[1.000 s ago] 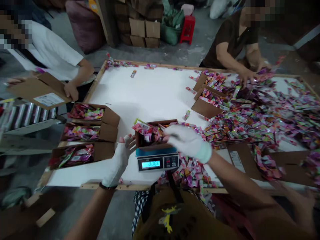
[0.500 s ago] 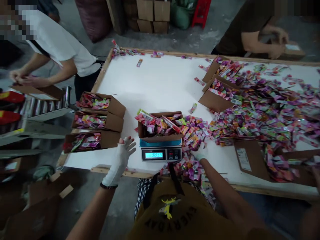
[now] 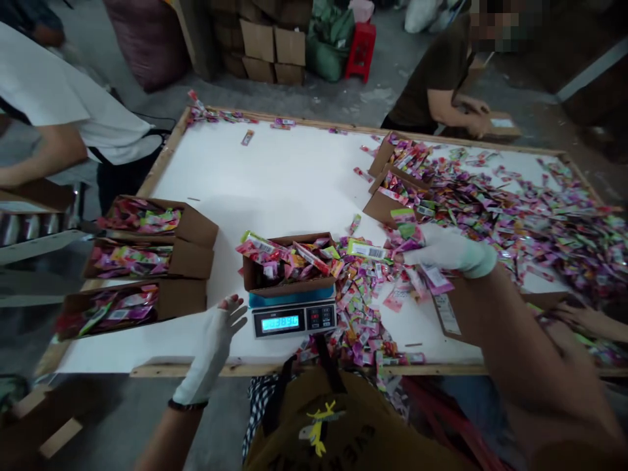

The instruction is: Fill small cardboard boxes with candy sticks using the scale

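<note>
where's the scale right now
In the head view, the scale sits left of centre near the table's front edge, under an open box, just right of the left hand.

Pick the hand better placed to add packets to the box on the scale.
Probably the right hand: its fingers hold packets, to the right of the box. The left hand is empty, open beside the scale.

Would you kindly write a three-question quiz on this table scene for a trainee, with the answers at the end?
1. Multiple choice: what is the right hand holding? A) a red stool; B) wrapped packets; C) a roll of tape.
2. Fill in the blank: the middle box rests on a digital ____.
3. True or false: the left hand is gripping the middle box.

Key: 1 B; 2 scale; 3 false.
</note>
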A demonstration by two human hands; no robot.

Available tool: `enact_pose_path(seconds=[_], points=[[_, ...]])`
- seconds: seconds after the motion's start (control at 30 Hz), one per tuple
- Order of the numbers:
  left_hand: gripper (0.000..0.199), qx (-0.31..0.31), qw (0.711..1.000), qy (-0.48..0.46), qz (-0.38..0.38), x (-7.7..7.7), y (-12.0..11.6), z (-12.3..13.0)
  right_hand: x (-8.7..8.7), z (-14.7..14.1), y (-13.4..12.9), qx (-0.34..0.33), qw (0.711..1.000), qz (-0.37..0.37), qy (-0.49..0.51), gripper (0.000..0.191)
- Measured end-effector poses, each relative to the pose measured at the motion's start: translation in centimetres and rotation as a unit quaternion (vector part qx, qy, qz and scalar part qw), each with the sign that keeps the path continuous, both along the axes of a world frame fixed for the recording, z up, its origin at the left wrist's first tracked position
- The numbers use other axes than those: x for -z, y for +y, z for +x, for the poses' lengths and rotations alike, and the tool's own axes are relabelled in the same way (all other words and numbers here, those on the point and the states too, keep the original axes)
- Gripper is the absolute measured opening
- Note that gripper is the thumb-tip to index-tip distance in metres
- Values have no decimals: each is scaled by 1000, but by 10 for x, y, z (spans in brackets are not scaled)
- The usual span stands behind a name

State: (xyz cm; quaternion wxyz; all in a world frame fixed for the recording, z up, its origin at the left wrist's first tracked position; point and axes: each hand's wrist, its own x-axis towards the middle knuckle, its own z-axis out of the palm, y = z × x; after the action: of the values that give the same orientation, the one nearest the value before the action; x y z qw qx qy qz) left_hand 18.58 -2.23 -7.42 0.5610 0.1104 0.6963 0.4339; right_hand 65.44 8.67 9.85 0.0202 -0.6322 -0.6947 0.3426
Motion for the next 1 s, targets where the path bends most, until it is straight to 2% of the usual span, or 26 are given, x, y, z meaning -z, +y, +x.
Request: enact_pose_path(seconds=[0.07, 0.1, 0.17, 0.2, 0.27, 0.33, 0.4, 0.47, 0.5, 0.57, 0.63, 0.67, 0.73, 0.83, 0.93, 1.0], points=[[42, 2, 1000, -1, 2, -2, 0, 5, -33, -32, 16, -95, 992, -26, 74, 32], [43, 2, 1000, 1, 1, -3, 0, 8, -43, -54, 23, -142, 986, -21, 89, 31], [43, 1, 1000, 8, 1, -4, 0, 11, -48, -107, 37, -231, 969, 39, 84, 25], [44, 2, 1000, 12, 4, -4, -1, 11, -43, -134, 43, -274, 956, 72, 73, 24], [48, 6, 1000, 18, 14, -3, -5, 9, -21, -182, 49, -338, 934, 104, 56, 25], [51, 9, 1000, 18, 21, -2, -13, 3, 11, -216, 49, -370, 924, 81, 46, 30], [55, 4, 1000, 18, 19, -1, -23, -4, 42, -233, 44, -382, 922, 46, 36, 39], [57, -4, 1000, 22, 15, -1, -32, -11, 62, -236, 38, -375, 925, 22, 48, 40], [58, -7, 1000, 24, 14, 0, -36, -14, 66, -233, 35, -367, 928, 14, 67, 36], [59, -12, 999, 29, 13, 1, -42, -17, 61, -222, 33, -349, 930, 6, 115, 22], [58, -12, 999, 31, 13, 3, -44, -17, 47, -207, 33, -322, 929, 13, 181, 9], [57, -10, 999, 31, 14, 4, -43, -16, 39, -199, 33, -291, 932, 25, 214, 9], [54, -2, 1000, 28, 15, 5, -38, -13, 25, -182, 31, -190, 935, 52, 294, 17], [54, 17, 999, 26, 26, 1, -25, -8, 15, -151, 20, -32, 923, 95, 372, 29], [61, 31, 997, 36, 56, -9, -5, -8, 14, -116, 2, 65, 922, 130, 360, 37], [64, 26, 995, 48, 78, -18, 9, -11, 16, -92, -10, 85, 943, 155, 284, 44]])
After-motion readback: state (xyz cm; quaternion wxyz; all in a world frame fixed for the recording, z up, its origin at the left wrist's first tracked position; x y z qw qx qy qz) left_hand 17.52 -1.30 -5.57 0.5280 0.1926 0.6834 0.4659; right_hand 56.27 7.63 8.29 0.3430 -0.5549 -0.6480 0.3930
